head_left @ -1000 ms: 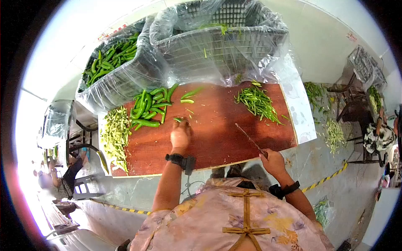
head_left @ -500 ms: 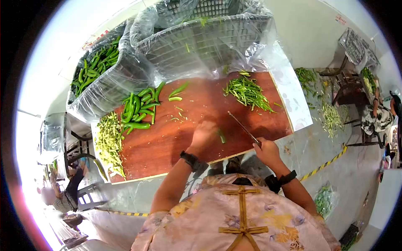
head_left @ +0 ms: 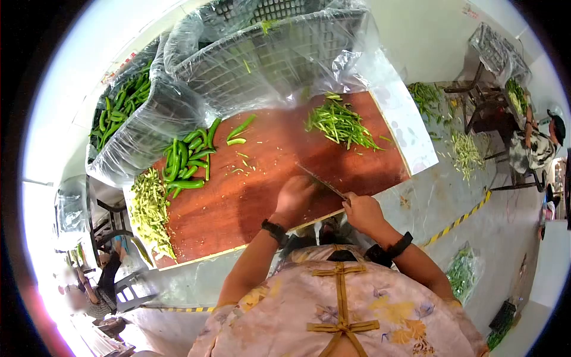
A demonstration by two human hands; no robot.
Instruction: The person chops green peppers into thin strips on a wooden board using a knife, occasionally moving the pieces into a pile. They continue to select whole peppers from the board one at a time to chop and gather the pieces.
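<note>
My right hand (head_left: 364, 212) grips the handle of a knife (head_left: 324, 182), its thin blade slanting up and left over the red-brown board (head_left: 250, 208). Close to the blade is my left hand (head_left: 295, 199), blurred, with its fingers curled in. The piece of green pepper it held half a second ago is now mostly hidden by the hand. Whole green peppers (head_left: 189, 156) lie heaped at the board's left, and a couple of loose peppers (head_left: 241, 127) lie further right. A pile of green pepper strips (head_left: 345, 124) sits at the board's far right.
Pale cut pieces (head_left: 148, 211) are heaped along the left edge. Plastic-lined crates (head_left: 267, 59) stand behind the board, and another crate (head_left: 128, 131) holds peppers. Other people sit at the far left and right. Yellow-black tape (head_left: 458, 219) crosses the floor.
My right hand has moved left with the knife, bringing the blade close to my left hand. The green pepper piece is now hidden by the left hand. The whole view has shifted slightly.
</note>
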